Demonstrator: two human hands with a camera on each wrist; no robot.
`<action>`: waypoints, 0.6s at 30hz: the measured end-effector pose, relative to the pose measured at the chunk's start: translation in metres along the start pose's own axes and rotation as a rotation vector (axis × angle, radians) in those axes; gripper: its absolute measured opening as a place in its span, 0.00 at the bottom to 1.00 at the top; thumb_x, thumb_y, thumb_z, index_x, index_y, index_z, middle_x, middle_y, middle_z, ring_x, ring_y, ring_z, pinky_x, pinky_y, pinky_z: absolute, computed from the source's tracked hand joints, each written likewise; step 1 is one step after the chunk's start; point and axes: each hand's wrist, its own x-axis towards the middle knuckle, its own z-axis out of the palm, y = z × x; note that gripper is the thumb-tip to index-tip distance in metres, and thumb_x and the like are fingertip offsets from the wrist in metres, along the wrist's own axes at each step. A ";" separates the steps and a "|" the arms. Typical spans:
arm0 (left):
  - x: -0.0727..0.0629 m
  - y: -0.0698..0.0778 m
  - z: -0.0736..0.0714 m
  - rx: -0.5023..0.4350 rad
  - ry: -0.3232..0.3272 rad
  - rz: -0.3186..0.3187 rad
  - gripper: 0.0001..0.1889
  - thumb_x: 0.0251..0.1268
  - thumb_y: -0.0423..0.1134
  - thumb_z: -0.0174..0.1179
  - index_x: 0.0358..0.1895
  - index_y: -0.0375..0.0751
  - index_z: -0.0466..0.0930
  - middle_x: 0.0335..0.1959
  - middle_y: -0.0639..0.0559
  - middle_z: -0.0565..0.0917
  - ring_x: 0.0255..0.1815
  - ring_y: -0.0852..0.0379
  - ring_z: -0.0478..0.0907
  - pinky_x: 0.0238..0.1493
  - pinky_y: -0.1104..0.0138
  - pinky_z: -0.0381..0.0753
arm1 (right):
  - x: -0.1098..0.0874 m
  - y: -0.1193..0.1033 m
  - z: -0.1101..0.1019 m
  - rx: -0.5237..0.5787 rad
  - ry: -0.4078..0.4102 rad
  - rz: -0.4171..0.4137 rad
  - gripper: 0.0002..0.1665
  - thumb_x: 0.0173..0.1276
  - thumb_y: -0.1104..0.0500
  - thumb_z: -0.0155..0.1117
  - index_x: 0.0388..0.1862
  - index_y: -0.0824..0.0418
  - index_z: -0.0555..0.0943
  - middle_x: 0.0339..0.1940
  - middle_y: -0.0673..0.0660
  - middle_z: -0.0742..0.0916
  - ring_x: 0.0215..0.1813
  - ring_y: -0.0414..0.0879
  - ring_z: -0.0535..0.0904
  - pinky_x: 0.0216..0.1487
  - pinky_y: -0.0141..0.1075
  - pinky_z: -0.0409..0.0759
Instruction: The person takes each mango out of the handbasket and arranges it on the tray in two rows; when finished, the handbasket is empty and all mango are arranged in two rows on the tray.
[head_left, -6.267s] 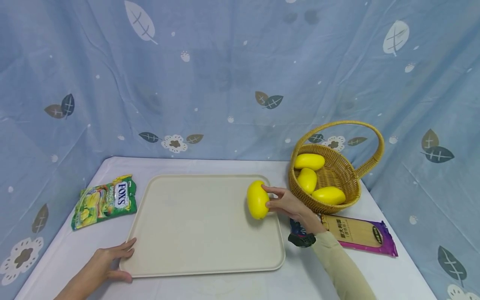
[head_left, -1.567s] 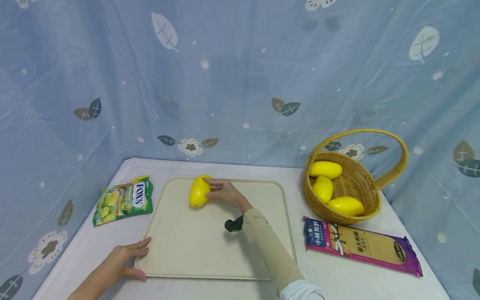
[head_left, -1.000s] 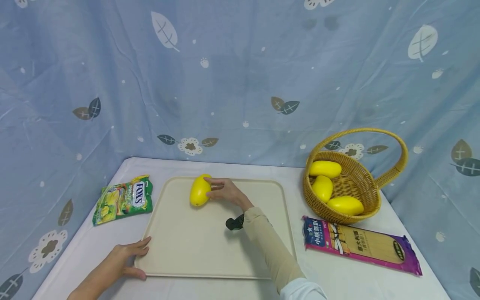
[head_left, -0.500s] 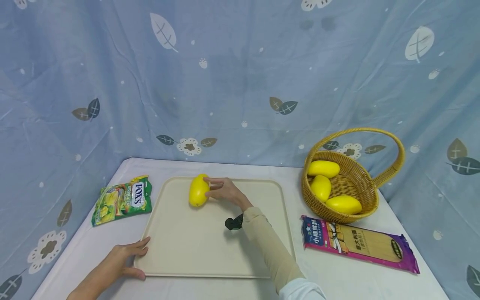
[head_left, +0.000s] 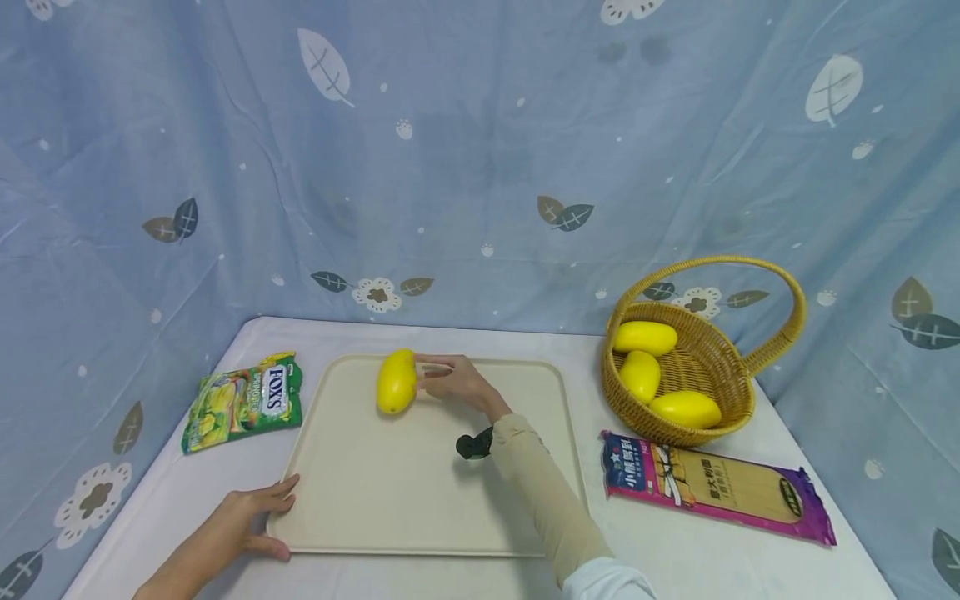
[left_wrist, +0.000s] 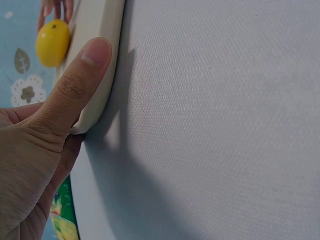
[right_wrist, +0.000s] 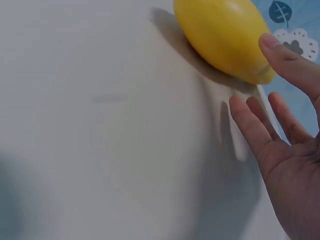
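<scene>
A yellow mango lies on the beige tray, near its far left corner. My right hand is just to the right of this mango. In the right wrist view, a gap shows between the mango and the spread, loosely bent fingers. At the tray's near left corner, my left hand grips the rim, thumb along the front edge and fingers on the left side. The left wrist view shows that thumb against the tray's edge.
A wicker basket with a tall handle holds several mangoes at the back right. In front of it lies a purple pack of pasta. Left of the tray is a green candy bag. A blue patterned cloth surrounds the white table.
Over the earlier frames, my right hand carried the mango leftward across the tray and held it at the far left. Now its fingers have let go and moved slightly right. The left hand stays put.
</scene>
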 end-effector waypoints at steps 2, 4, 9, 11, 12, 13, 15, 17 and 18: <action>0.000 0.000 -0.001 0.000 0.006 0.013 0.39 0.32 0.61 0.68 0.43 0.28 0.84 0.54 0.29 0.76 0.48 0.38 0.80 0.44 0.59 0.83 | -0.002 0.001 -0.006 0.014 -0.003 -0.004 0.30 0.64 0.66 0.66 0.66 0.58 0.73 0.68 0.58 0.75 0.66 0.53 0.71 0.56 0.40 0.80; 0.000 0.000 -0.001 0.020 0.019 0.032 0.39 0.32 0.62 0.68 0.42 0.28 0.84 0.52 0.29 0.77 0.47 0.38 0.81 0.42 0.60 0.84 | -0.005 0.000 -0.013 0.031 -0.007 -0.010 0.30 0.65 0.66 0.65 0.66 0.60 0.73 0.67 0.60 0.75 0.65 0.53 0.72 0.56 0.42 0.79; 0.003 0.003 -0.005 0.024 0.002 0.019 0.40 0.31 0.63 0.67 0.42 0.28 0.84 0.53 0.29 0.77 0.47 0.34 0.79 0.43 0.56 0.83 | -0.019 -0.004 -0.035 0.063 -0.036 -0.038 0.30 0.67 0.66 0.63 0.67 0.66 0.70 0.69 0.64 0.72 0.64 0.55 0.73 0.59 0.45 0.77; 0.003 0.004 -0.006 0.009 -0.018 0.002 0.40 0.31 0.61 0.68 0.43 0.27 0.83 0.53 0.28 0.77 0.48 0.33 0.78 0.43 0.54 0.82 | -0.027 -0.005 -0.043 0.069 -0.058 -0.042 0.30 0.67 0.67 0.62 0.68 0.67 0.68 0.70 0.64 0.70 0.66 0.57 0.71 0.60 0.46 0.76; 0.003 0.004 -0.007 0.006 -0.022 -0.002 0.39 0.31 0.61 0.69 0.43 0.27 0.83 0.53 0.28 0.77 0.48 0.32 0.78 0.44 0.53 0.82 | -0.031 -0.005 -0.046 0.072 -0.064 -0.044 0.30 0.67 0.67 0.62 0.68 0.68 0.67 0.71 0.64 0.70 0.67 0.58 0.70 0.60 0.46 0.76; 0.003 0.004 -0.007 -0.002 -0.027 -0.008 0.39 0.31 0.60 0.69 0.43 0.26 0.83 0.54 0.28 0.77 0.48 0.32 0.78 0.44 0.52 0.82 | -0.035 -0.005 -0.050 0.078 -0.072 -0.048 0.30 0.68 0.67 0.61 0.68 0.69 0.67 0.71 0.64 0.69 0.67 0.59 0.69 0.60 0.46 0.76; 0.002 0.004 -0.007 -0.017 -0.033 -0.014 0.39 0.31 0.58 0.70 0.43 0.26 0.83 0.54 0.27 0.76 0.48 0.31 0.77 0.44 0.52 0.81 | -0.043 -0.005 -0.055 0.099 -0.079 -0.052 0.30 0.68 0.69 0.60 0.68 0.70 0.66 0.71 0.64 0.69 0.68 0.62 0.67 0.60 0.44 0.76; 0.001 0.004 -0.006 -0.035 -0.036 -0.021 0.39 0.32 0.58 0.70 0.43 0.25 0.82 0.54 0.27 0.76 0.49 0.31 0.77 0.44 0.52 0.81 | -0.052 -0.005 -0.060 0.111 -0.077 -0.056 0.30 0.68 0.69 0.60 0.68 0.72 0.65 0.71 0.64 0.69 0.69 0.63 0.66 0.59 0.42 0.76; 0.001 0.004 -0.005 -0.027 -0.023 -0.010 0.39 0.31 0.58 0.70 0.43 0.26 0.83 0.53 0.27 0.76 0.48 0.31 0.78 0.44 0.53 0.82 | -0.056 -0.005 -0.062 0.118 -0.076 -0.061 0.30 0.68 0.69 0.60 0.68 0.72 0.65 0.71 0.64 0.69 0.69 0.64 0.65 0.59 0.41 0.77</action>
